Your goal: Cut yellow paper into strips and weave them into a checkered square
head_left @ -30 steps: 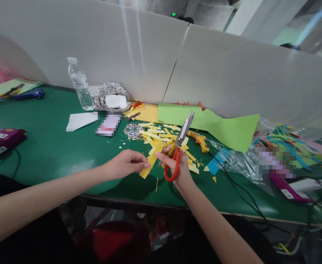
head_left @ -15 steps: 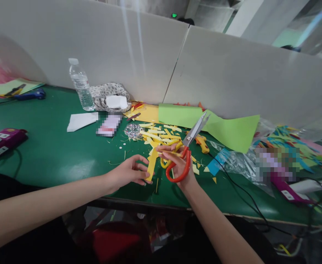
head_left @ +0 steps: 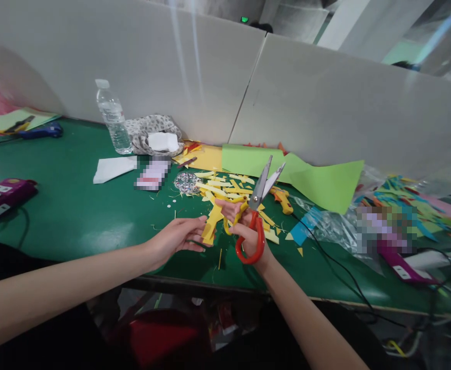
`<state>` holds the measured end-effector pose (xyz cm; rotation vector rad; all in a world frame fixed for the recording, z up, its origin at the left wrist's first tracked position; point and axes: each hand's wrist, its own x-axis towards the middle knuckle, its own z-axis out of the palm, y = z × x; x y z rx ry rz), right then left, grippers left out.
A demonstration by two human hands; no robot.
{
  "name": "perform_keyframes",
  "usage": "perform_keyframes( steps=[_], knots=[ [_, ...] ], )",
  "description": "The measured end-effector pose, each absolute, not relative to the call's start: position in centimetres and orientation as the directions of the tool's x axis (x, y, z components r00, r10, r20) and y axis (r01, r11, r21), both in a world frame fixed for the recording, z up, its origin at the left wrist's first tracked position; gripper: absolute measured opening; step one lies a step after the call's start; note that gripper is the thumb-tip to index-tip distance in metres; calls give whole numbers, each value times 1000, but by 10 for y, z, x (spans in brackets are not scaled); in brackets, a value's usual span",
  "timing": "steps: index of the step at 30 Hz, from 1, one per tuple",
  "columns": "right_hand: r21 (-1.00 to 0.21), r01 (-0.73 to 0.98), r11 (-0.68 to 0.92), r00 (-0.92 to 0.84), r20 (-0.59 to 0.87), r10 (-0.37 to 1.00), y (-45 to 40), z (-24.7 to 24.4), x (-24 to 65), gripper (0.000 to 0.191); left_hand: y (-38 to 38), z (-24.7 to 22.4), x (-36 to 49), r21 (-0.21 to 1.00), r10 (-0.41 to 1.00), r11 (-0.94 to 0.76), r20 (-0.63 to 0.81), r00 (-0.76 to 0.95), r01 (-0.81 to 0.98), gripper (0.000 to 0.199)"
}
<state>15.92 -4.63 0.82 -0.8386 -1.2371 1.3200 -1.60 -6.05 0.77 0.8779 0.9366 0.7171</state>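
My right hand (head_left: 248, 223) holds a pair of scissors (head_left: 262, 190) with one red and one yellow handle loop. Their blades are parted and point up and away from me. Between the fingertips of my left hand (head_left: 181, 235) is a yellow paper strip (head_left: 209, 231), whose far end reaches toward my right fingers. Just beyond both hands lies a loose pile of yellow paper scraps (head_left: 225, 187) on the green table.
A water bottle (head_left: 113, 118) stands at the back left beside a spotted cloth pouch (head_left: 154, 128). Green paper (head_left: 321, 182) leans along the grey partition (head_left: 325, 103). An orange-yellow glue gun (head_left: 282, 200) lies right of the scraps, its black cable running right. Purple power strips (head_left: 7, 198) flank both sides.
The scissors have turned to the left and their blades have spread wider. My left fingers have shifted slightly along the paper strip, which now appears shorter and more tilted.
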Motion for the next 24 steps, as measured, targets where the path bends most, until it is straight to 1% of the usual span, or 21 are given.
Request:
perform_keyframes(
  steps=[3, 5, 8, 10, 11, 14, 16, 18, 20, 24],
  knots=[
    [-969, -216, 122, -156, 158, 975, -48, 10, 159, 25, -62, 7, -16, 910, 852, 408, -352, 387, -71, 22],
    [-971, -201, 130, -118, 156, 981, -49, 9, 159, 25, -61, 6, -17, 923, 873, 379, -334, 356, -63, 21],
    [-966, -174, 191, 50, 185, 982, -49, 7, 159, 27, -57, 6, -19, 934, 908, 344, -304, 288, -99, 23],
    [-973, -137, 185, 124, 168, 978, -48, 5, 158, 31, -56, 8, -20, 943, 919, 315, -275, 282, -108, 26],
    [-981, -121, 153, 121, 139, 983, -47, 4, 156, 34, -56, 10, -19, 948, 921, 301, -260, 290, -105, 27],
    [-996, -90, 25, 26, 23, 999, -48, 1, 150, 43, -59, 13, -17, 957, 914, 281, -245, 322, -69, 27],
    [-999, -48, -12, -2, -12, 1000, -50, -1, 146, 45, -61, 13, -15, 957, 903, 290, -262, 340, -32, 30],
    [-1000, 19, -8, 13, -8, 1000, -52, -1, 144, 43, -62, 11, -15, 953, 891, 304, -284, 354, -1, 33],
    [-998, 62, 13, 40, 15, 999, -54, 0, 144, 41, -61, 8, -15, 951, 890, 308, -285, 357, -8, 34],
    [-998, 48, 52, 90, 56, 994, -54, 3, 145, 41, -58, 1, -18, 936, 869, 347, -299, 394, -56, 37]
  ],
)
